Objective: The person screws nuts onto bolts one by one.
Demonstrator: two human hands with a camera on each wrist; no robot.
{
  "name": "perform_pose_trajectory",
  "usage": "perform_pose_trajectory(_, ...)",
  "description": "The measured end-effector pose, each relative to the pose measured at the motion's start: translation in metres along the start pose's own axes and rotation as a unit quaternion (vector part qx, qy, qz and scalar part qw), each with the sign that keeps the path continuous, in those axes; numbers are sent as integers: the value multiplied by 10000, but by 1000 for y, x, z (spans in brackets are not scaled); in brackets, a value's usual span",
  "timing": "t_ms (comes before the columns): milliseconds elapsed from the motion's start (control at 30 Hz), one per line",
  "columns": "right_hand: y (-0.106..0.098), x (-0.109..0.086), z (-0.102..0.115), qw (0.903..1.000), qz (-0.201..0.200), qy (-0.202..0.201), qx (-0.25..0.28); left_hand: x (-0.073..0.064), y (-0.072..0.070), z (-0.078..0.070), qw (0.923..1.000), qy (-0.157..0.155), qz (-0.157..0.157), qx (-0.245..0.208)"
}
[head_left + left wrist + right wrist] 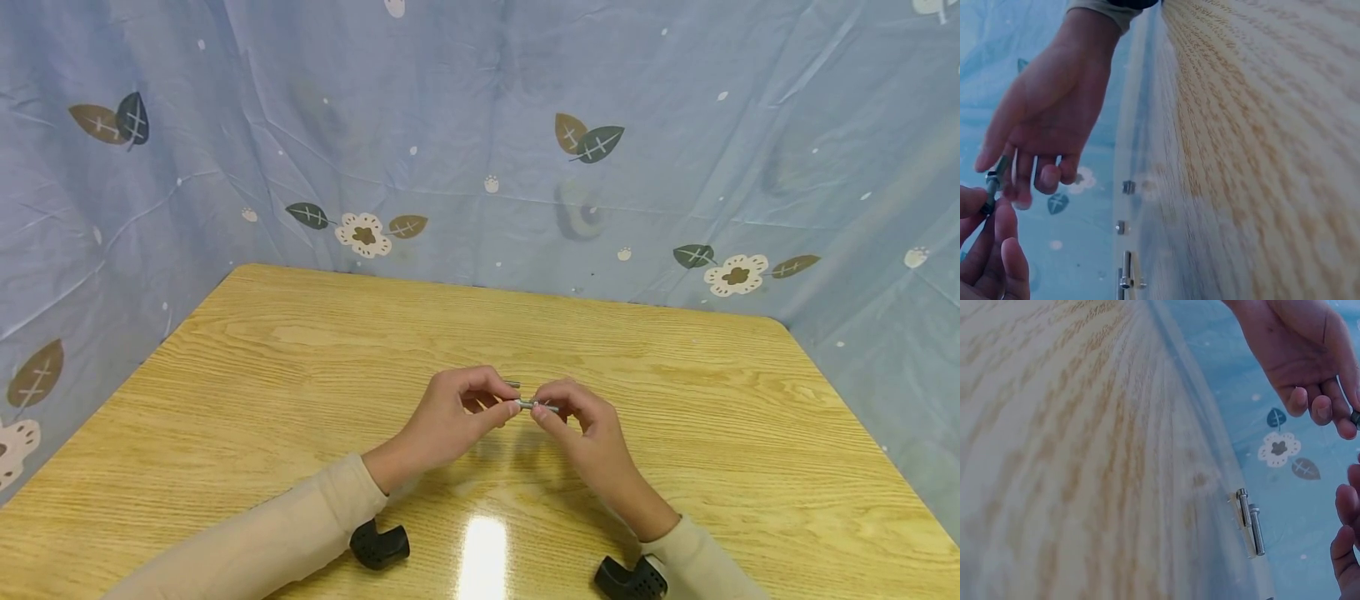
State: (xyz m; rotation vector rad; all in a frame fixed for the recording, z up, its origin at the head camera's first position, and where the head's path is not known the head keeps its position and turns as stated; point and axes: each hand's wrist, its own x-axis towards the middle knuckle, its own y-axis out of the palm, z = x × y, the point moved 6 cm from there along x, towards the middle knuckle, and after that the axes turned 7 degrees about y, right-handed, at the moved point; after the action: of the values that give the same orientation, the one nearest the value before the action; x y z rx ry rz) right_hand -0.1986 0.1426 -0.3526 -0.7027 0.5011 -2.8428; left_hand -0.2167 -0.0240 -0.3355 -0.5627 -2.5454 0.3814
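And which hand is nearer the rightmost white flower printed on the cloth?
Right. In the head view, the right hand is below the flower and to its left; the left hand is also below it, but farther left.

A slim silvery bolt [527, 404] lies nearly level at the lower centre of the head view, pinched by the left hand [456, 421] and the right hand [591, 433]; at the left edge of the left wrist view it tilts steeply, a wider collar [992, 177] partway along it
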Motion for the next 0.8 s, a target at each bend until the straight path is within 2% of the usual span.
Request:
perform_pose_trajectory(267, 0, 1, 1, 9996, -14, -236, 147, 0, -1, 0, 10000, 20, -14, -32)
perform_pose_trajectory(567, 0, 0, 0, 9998, 1, -162, 143, 0, 1, -1, 10000, 34, 31, -54)
perform_pose_trajectory(800, -1, 0, -1, 9999, -62, -134, -84, 0, 1, 0, 10000, -7, -12, -84)
